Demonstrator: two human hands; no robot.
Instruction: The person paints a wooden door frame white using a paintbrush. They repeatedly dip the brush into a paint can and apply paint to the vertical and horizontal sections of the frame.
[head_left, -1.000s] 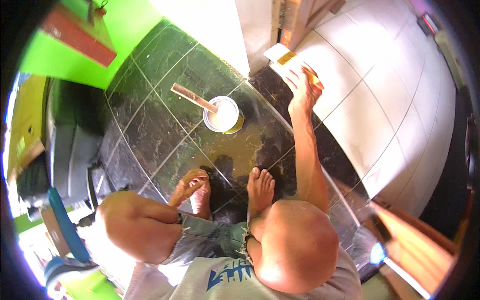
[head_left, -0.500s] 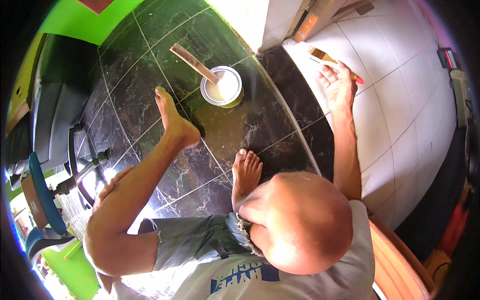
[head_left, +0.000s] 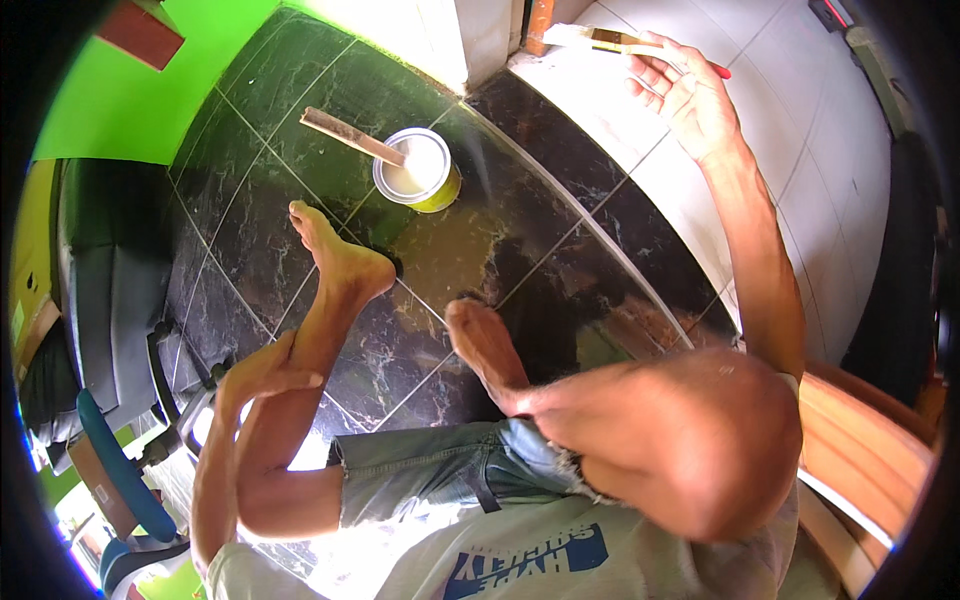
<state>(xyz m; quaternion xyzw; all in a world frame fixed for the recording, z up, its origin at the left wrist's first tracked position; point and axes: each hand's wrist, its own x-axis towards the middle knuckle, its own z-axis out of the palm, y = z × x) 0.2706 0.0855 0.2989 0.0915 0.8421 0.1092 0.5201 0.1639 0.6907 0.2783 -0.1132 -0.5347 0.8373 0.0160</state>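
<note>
My right hand (head_left: 692,100) is raised at the upper right, closed on a paintbrush (head_left: 612,40) with a red-tipped handle. The brush's pale bristles point left, near the foot of a white door frame. My left hand (head_left: 262,370) lies against my left shin, its thumb spread across the leg and its other fingers partly hidden. On the dark tiles ahead of my feet stands an open paint can (head_left: 445,190) with whitish paint inside. A flat wooden stick (head_left: 350,136) leans in the can and juts out over its left rim.
A white door frame (head_left: 485,45) meets the floor at the top, with an orange-brown piece (head_left: 538,25) beside it. White tiles (head_left: 770,110) lie to the right. A black cabinet-like object (head_left: 115,260) and chair parts stand at left; an orange wooden piece (head_left: 860,440) is at lower right.
My right hand has lifted the brush up toward the orange-brown piece. My left hand has come forward over my shin. My right knee has shifted right, and the whole view has moved somewhat.
</note>
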